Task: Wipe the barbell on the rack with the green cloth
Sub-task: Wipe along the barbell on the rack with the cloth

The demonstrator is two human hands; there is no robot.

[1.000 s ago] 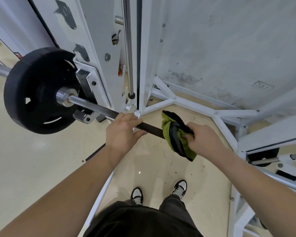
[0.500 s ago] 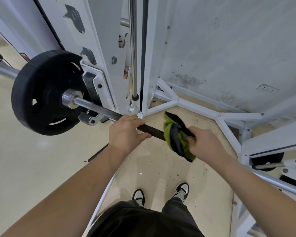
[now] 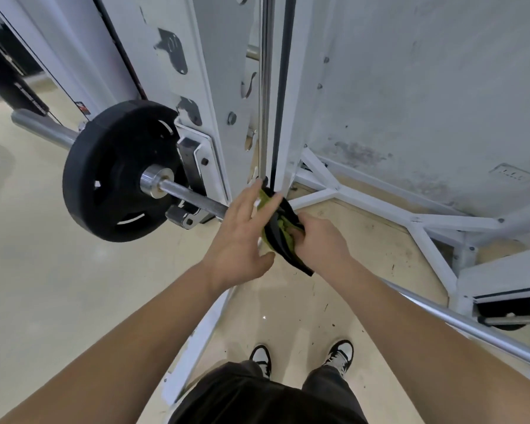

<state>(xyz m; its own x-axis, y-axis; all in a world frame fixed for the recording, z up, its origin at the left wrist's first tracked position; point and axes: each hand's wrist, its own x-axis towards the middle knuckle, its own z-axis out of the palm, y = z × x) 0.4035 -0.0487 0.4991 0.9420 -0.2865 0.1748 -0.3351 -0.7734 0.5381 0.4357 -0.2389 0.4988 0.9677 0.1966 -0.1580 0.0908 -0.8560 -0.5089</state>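
Observation:
The steel barbell (image 3: 196, 201) runs from a black weight plate (image 3: 117, 175) at left, under my hands, and on to the lower right. A green and black cloth (image 3: 280, 231) is bunched around the bar at the centre. My right hand (image 3: 320, 243) is closed on the cloth from the right. My left hand (image 3: 240, 237) is just left of the cloth, fingers spread and lifted off the bar, with fingertips touching the cloth's upper edge. The bar under the cloth is hidden.
The white rack upright (image 3: 208, 96) with a vertical guide rod (image 3: 263, 87) stands behind the bar. White base struts (image 3: 380, 206) spread over the floor to the right. A grey wall (image 3: 426, 87) is behind. My shoes (image 3: 340, 354) stand below the bar.
My left hand let go of the bar and opened. My right hand slid the cloth left along the bar until it met my left hand.

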